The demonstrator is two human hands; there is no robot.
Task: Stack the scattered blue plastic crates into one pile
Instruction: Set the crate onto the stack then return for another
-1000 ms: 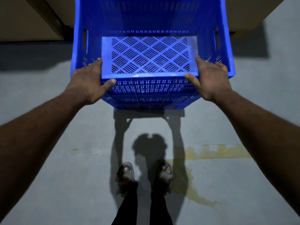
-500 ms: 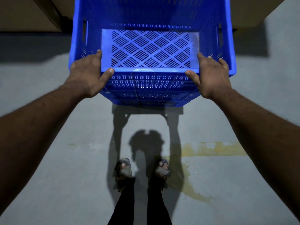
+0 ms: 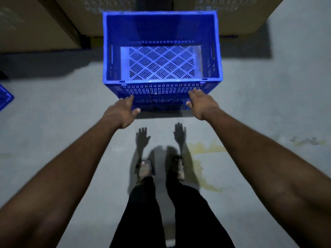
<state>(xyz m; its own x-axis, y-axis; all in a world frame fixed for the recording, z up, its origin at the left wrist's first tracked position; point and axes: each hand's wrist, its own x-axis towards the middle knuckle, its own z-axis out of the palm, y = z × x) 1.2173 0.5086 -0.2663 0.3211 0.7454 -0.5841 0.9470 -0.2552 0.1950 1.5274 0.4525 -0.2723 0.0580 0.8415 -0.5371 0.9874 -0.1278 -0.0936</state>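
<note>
The blue crate (image 3: 162, 58) sits on the grey floor (image 3: 53, 113), right in front of some big brown boxes (image 3: 35, 24). It looks tall, so I think it may be the top of a pile, but I cannot tell how many crates are under it. The person stands close to it, feet (image 3: 161, 169) together.

The left hand (image 3: 121, 111) is flat and loose, fingers straight, with the fingertips on or just at the near wall, low down. The right hand (image 3: 200, 104) is the same on the other side. Neither hand holds anything.

To do this bit well, I would check that the crate sits straight and does not wobble. A soft push with both flat hands would show that.

Another blue crate (image 3: 5, 97) peeks in at the far left edge. I think that one should go on top of the pile, lifted by both sides.
</note>
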